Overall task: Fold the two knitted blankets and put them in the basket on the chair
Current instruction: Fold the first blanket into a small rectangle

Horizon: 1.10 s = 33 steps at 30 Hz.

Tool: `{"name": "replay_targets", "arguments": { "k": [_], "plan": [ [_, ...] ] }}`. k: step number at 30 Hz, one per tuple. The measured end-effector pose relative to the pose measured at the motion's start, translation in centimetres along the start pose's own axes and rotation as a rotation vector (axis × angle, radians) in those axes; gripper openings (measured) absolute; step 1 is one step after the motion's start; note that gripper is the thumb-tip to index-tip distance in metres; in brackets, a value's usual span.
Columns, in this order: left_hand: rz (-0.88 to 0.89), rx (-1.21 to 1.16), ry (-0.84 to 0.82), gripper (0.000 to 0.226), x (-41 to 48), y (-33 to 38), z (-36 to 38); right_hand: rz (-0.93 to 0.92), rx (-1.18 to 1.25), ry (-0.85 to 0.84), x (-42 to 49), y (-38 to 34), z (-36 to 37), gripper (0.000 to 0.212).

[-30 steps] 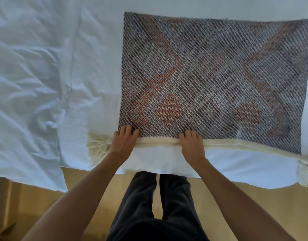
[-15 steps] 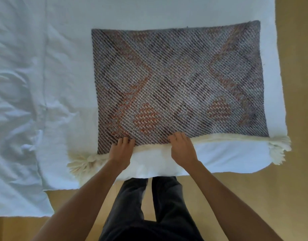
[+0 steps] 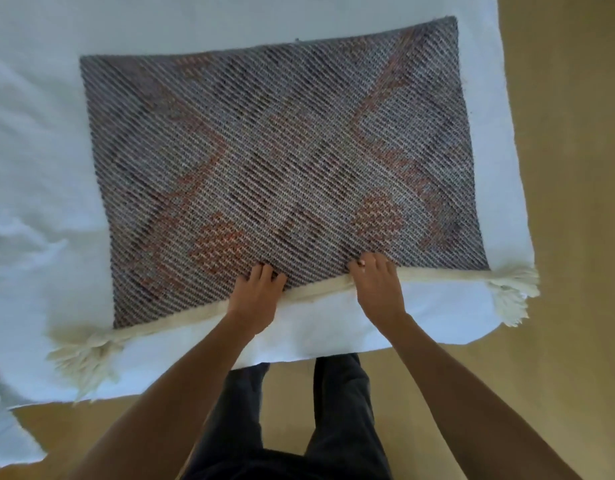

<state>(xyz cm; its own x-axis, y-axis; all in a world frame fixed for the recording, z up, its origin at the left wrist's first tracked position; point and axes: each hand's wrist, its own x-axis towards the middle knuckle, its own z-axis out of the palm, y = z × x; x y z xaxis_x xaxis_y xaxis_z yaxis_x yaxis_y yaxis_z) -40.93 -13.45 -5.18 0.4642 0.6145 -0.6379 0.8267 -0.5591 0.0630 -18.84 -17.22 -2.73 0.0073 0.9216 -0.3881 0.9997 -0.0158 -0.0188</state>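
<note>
White-sheeted bed [image 3: 39, 150] fills most of the frame, tan floor [image 3: 576, 237] down the right, and spread flat across the centre is the grey knitted blanket with orange diamonds [image 3: 282, 150], its cream fringed hem [image 3: 437, 273] running along the lower edge. Left hand [image 3: 257, 296] and right hand [image 3: 379, 289] sit side by side at lower centre, fingers curled, both gripping that hem

The grey and rust-orange knitted blanket [image 3: 282, 161] is coarse, ribbed wool with a cream woolly fringe [image 3: 514, 292]. The white bed sheet [image 3: 39, 168] is smooth, matt cotton-like cloth. The tan floor [image 3: 569, 237] looks matt.
</note>
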Motion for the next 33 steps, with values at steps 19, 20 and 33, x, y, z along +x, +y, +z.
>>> {"name": "replay_targets", "arguments": {
  "k": [19, 20, 33],
  "plan": [
    [-0.036, -0.039, 0.049, 0.03, 5.3, 12.5, -5.1, 0.067, -0.09, 0.043, -2.3, 14.0, 1.2, 0.026],
    [-0.012, -0.041, 0.062, 0.03, 5.7, 13.2, -5.2, 0.066, -0.101, 0.054, -2.3, 14.7, 1.4, 0.025],
    [0.18, -0.036, -0.006, 0.037, 6.8, 17.6, -5.6, 0.291, 0.245, 0.061, -4.8, 22.0, 2.8, 0.024]
  ]
}}
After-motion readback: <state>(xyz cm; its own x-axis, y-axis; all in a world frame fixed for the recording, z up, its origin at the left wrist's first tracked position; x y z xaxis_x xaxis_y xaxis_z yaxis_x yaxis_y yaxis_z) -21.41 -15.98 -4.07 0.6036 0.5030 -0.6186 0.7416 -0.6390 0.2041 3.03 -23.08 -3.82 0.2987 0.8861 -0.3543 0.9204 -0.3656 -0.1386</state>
